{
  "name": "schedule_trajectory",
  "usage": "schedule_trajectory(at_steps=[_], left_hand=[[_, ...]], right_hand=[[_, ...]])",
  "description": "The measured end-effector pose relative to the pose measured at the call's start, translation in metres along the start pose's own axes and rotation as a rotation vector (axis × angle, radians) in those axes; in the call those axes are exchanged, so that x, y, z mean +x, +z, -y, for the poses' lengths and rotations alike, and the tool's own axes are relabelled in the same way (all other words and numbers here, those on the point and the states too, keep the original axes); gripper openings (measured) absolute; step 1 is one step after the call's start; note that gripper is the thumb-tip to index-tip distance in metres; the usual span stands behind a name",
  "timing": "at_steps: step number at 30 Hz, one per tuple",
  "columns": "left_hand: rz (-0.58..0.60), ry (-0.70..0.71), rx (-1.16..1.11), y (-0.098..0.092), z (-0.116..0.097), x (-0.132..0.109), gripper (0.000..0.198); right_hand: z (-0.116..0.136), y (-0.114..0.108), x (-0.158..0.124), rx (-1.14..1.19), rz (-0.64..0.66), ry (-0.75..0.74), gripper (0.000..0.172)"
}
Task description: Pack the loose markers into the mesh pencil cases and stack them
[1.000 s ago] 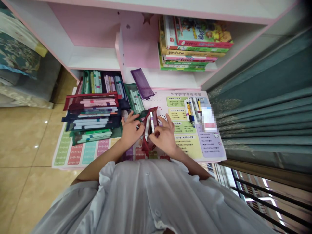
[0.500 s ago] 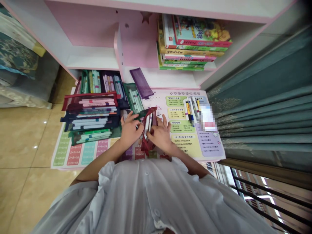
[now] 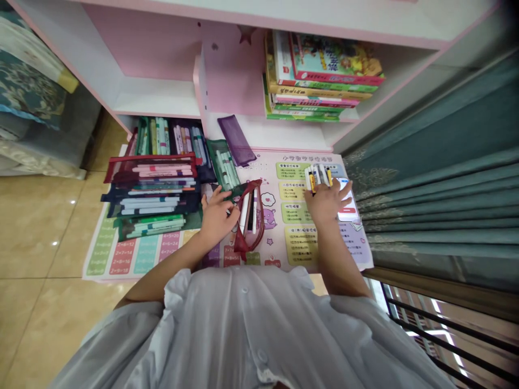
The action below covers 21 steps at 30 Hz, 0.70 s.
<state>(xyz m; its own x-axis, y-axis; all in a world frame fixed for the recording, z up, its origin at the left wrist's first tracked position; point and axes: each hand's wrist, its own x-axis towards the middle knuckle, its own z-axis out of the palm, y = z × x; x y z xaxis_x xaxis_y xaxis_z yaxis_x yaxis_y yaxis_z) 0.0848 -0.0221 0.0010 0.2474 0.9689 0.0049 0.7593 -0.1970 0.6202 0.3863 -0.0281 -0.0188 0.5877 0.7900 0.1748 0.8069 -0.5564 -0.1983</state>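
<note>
My left hand (image 3: 219, 216) pinches the left edge of a dark red mesh pencil pouch (image 3: 245, 246) between thumb and forefinger, its other fingers raised. The pouch lies with its mouth gaping, and a few white pens (image 3: 244, 212) show inside. Over to the right, my right hand (image 3: 325, 205) is spread above a small bunch of loose pens (image 3: 319, 174), some white and some with yellow. Its fingers cover the pens' lower ends, so whether they touch is hidden. A phone (image 3: 347, 212) with a lit screen lies partly under that hand's outer fingers.
Several filled mesh pouches (image 3: 156, 172) are piled at the left of the printed desk mat (image 3: 302, 243). A green pouch (image 3: 225, 165) with pens and a flat purple pouch (image 3: 237, 141) lie near the back. Stacked books (image 3: 320, 89) sit on the shelf; a curtain (image 3: 421, 178) hangs at right.
My right hand has left the red pouch and moved right to the loose pens. The pouch's right side has spread wider. My left hand stays at the pouch's left edge.
</note>
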Motion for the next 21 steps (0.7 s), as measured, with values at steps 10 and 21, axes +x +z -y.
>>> schedule_trajectory(at_steps=[10, 21], left_hand=[[0.007, -0.010, 0.003, 0.000, 0.001, 0.000, 0.024], [0.003, -0.006, 0.007, 0.001, 0.001, 0.000, 0.024]], right_hand=[[-0.011, 0.011, 0.003, -0.066, 0.040, 0.020, 0.042], [-0.008, 0.015, 0.009, -0.100, 0.160, -0.023, 0.034]])
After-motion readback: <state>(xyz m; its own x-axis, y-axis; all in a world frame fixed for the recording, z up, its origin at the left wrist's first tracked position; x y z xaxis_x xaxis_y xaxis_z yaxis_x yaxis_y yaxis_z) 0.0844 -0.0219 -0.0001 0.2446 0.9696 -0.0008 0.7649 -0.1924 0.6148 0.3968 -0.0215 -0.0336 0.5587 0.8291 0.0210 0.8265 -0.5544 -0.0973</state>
